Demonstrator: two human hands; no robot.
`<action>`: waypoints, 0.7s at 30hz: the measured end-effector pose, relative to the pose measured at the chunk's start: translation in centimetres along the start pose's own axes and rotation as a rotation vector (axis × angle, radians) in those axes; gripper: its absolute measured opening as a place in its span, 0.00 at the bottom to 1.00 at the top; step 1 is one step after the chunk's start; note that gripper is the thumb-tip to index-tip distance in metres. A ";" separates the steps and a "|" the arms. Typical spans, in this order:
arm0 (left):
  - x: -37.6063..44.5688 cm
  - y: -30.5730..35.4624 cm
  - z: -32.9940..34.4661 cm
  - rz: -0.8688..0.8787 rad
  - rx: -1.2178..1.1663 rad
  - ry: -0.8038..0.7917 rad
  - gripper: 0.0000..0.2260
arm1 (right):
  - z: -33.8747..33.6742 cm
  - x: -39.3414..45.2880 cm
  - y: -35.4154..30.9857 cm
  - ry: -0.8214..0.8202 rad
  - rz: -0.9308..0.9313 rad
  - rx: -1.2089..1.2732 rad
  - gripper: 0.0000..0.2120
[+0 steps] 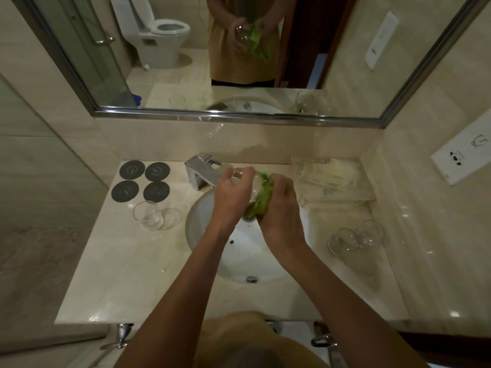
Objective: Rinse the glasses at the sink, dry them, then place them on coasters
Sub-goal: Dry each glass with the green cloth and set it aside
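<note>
A clear, rounded drinking glass is held above the white oval sink basin, which is set into a glossy, veined beige marble countertop. The glass is gripped by the left hand, its fingers curled over the rim end. A crumpled, soft green cloth is pressed against the glass by the right hand, whose fingers are closed around the cloth.

Four round, dark grey, matte coasters are laid in a square at the back left corner of the countertop. Two clear glasses are placed just in front of them, and two more clear glasses near the right edge. An angular chrome tap is mounted behind the basin. A steel-framed mirror is fixed to the tiled beige wall.
</note>
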State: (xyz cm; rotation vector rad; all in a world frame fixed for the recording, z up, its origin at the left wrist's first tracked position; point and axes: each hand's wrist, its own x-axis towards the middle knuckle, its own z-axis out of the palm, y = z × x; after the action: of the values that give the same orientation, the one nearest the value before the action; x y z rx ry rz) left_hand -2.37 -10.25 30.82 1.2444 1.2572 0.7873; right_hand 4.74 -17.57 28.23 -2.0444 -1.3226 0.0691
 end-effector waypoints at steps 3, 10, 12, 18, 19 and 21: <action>-0.2 -0.2 0.3 0.045 0.100 0.037 0.10 | 0.1 0.1 -0.5 0.007 -0.109 -0.248 0.42; -0.3 -0.5 -0.5 0.124 0.183 -0.002 0.13 | -2.6 2.4 -1.4 -0.396 0.013 -0.166 0.38; -0.5 -0.4 -0.7 0.147 0.209 -0.026 0.15 | -3.7 3.3 -1.1 -0.542 0.112 -0.039 0.37; -1.6 -0.2 -0.9 0.259 0.223 -0.092 0.21 | -5.9 4.5 0.1 -0.840 0.124 0.333 0.20; -1.7 -0.1 -0.8 0.260 0.232 -0.079 0.21 | -5.9 4.2 0.0 -0.796 0.117 0.312 0.21; -1.7 0.1 -0.7 0.236 0.237 -0.024 0.20 | -5.0 3.4 -0.4 -0.654 0.111 0.166 0.28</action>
State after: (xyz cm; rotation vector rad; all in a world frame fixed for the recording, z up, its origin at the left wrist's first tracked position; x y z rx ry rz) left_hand -3.41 -11.66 31.43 1.6121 1.2237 0.8043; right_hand 8.02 -17.32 33.31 -2.0219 -1.5053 0.9326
